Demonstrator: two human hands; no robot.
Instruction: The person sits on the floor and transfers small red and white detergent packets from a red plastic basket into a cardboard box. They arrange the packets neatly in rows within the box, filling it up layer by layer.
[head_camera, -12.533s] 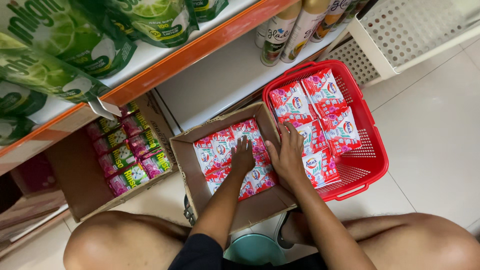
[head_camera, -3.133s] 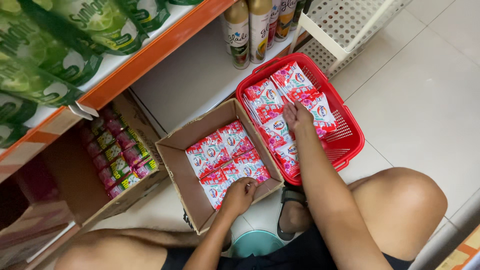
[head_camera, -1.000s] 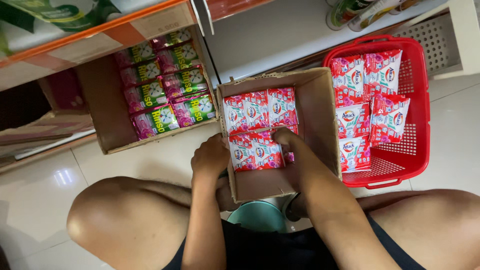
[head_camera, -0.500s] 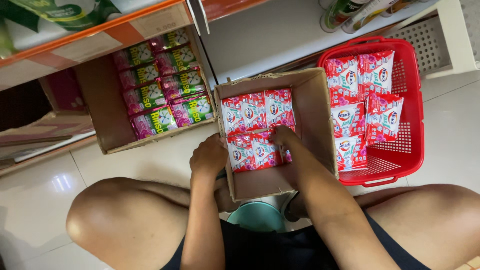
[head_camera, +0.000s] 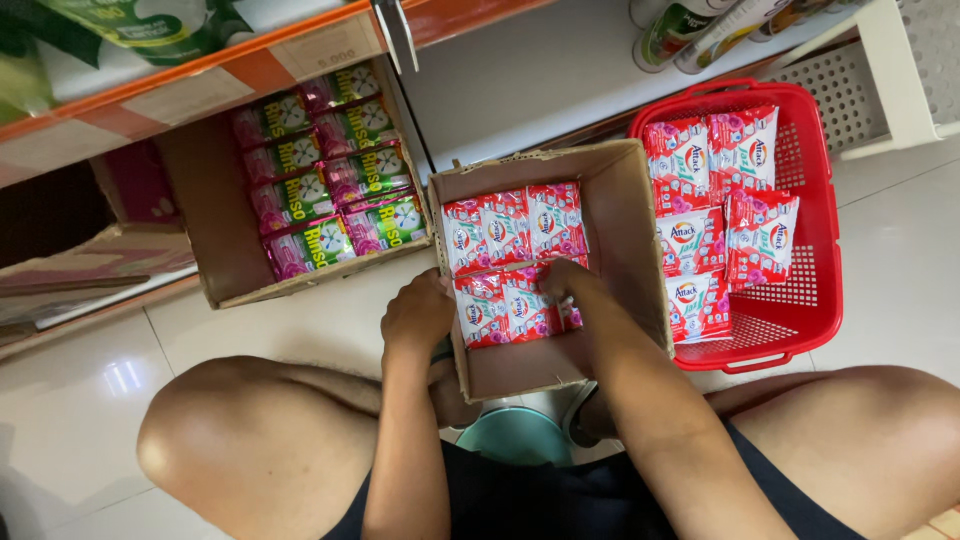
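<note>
My right hand (head_camera: 572, 285) pinches the red sachets (head_camera: 515, 310) in the cardboard box (head_camera: 640, 250); my left hand (head_camera: 418, 315), at nine o'clock, grips its wall.

The sachets (head_camera: 515, 260) in the brown cardboard box (head_camera: 620, 200) are red and white with pink flowers. The basket (head_camera: 815, 290) beside that box is bright red. The shelf edge (head_camera: 200, 75) is orange.

Matt brown cardboard box (head_camera: 640, 240) with rough torn edges; glossy plastic-film sachets (head_camera: 515, 225), red and white; glossy red plastic basket (head_camera: 815, 300) with perforated walls; smooth, polished pale floor tiles (head_camera: 70, 420) reflecting light.
</note>
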